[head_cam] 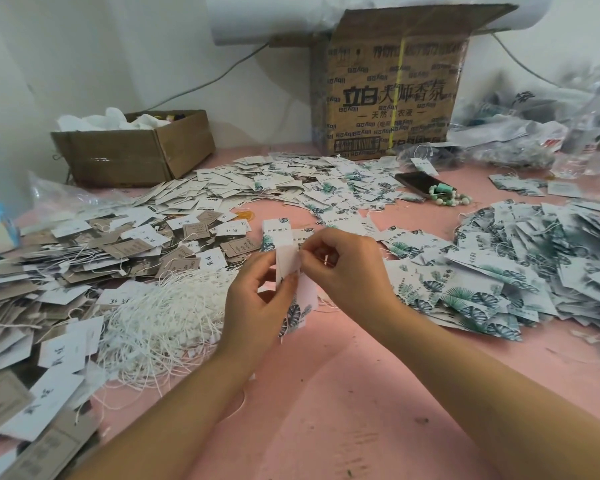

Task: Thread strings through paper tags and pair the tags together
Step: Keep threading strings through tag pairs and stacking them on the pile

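My left hand (257,299) grips a white paper tag with green leaf print (297,306), held upright above the pink table. My right hand (343,268) pinches at the tag's top edge with thumb and forefinger; whether a string sits between those fingers is hidden. A tangled heap of white strings (160,323) lies just left of my left hand. More leaf-print tags (482,289) spread in a pile to the right of my right hand.
Brown and white tags (84,258) cover the table's left side, further tags (291,185) the middle back. A low open carton (132,147) and a tall printed carton (388,95) stand behind. A phone (418,183) and green beads (445,197) lie back right.
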A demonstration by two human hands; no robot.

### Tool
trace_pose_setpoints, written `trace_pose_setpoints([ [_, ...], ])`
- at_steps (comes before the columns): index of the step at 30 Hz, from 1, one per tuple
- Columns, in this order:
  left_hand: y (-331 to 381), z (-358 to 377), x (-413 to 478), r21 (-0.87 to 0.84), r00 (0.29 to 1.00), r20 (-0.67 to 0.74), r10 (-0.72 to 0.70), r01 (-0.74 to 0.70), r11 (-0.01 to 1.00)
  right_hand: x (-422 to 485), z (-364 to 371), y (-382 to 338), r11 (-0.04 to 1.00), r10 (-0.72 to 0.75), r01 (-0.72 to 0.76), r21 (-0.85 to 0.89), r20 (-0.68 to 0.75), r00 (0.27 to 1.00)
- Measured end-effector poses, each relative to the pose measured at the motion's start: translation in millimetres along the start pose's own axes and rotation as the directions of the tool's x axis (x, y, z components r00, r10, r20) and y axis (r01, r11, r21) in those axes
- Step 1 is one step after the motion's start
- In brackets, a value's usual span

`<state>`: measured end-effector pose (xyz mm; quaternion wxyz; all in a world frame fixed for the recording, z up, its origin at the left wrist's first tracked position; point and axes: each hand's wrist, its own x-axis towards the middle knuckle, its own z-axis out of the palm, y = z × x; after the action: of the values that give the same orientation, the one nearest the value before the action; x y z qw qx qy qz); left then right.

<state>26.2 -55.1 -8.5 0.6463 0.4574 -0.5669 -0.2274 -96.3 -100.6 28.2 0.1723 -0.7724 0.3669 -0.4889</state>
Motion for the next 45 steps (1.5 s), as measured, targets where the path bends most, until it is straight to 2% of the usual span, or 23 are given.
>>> trace_pose_setpoints([
  [11, 3, 0, -2, 0.059, 0.998, 0.057, 0.039, -0.043, 0.997, 0, 0, -1, 0.999, -0.01, 0.011, 0.035, -0.013, 1.0],
  [14, 6, 1, -3, -0.07, 0.997, 0.076, -0.003, 0.008, 0.998, 0, -1, 0, 0.998, -0.004, 0.006, 0.062, -0.032, 0.999],
  [17, 8, -1, -1, -0.192, 0.998, 0.029, -0.057, 0.061, 0.979, 0, 0, 1, 0.998, -0.015, 0.016, 0.057, -0.011, 1.0],
  [20, 8, 0, 3, -0.198, 0.996, 0.004, -0.09, 0.089, 0.976, -2, 1, 0, 0.997, -0.075, 0.074, 0.024, 0.013, 0.997],
  [26, 10, 1, 4, -0.182, 0.996, -0.042, -0.079, 0.07, 0.981, -5, -1, -3, 0.935, -0.322, 0.322, -0.148, 0.022, 0.946],
  [30, 8, 0, 4, -0.149, 0.995, -0.055, -0.082, 0.073, 0.986, -6, 0, -4, 0.908, -0.376, 0.37, -0.198, 0.005, 0.926],
  [33, 5, 0, 4, -0.108, 0.994, -0.056, -0.096, 0.089, 0.99, -6, 1, -1, 0.941, -0.309, 0.31, -0.138, 0.026, 0.951],
  [36, 3, -2, 5, -0.097, 0.986, -0.139, -0.091, 0.078, 0.992, -4, 2, 6, 0.989, -0.134, 0.137, -0.053, 0.065, 0.989],
  [40, 3, -7, 9, -0.215, 0.973, -0.2, -0.115, 0.07, 0.974, 0, 2, 22, 0.995, 0.079, -0.084, 0.062, 0.09, 0.993],
  [42, 5, -7, 13, -0.383, 0.951, -0.225, -0.209, 0.111, 0.917, 1, 3, 30, 0.98, 0.172, -0.177, 0.086, 0.068, 0.983],
  [45, 10, -10, 21, -0.685, 0.885, -0.176, -0.43, 0.204, 0.699, 1, 4, 42, 0.951, 0.284, -0.288, 0.11, 0.056, 0.957],
])
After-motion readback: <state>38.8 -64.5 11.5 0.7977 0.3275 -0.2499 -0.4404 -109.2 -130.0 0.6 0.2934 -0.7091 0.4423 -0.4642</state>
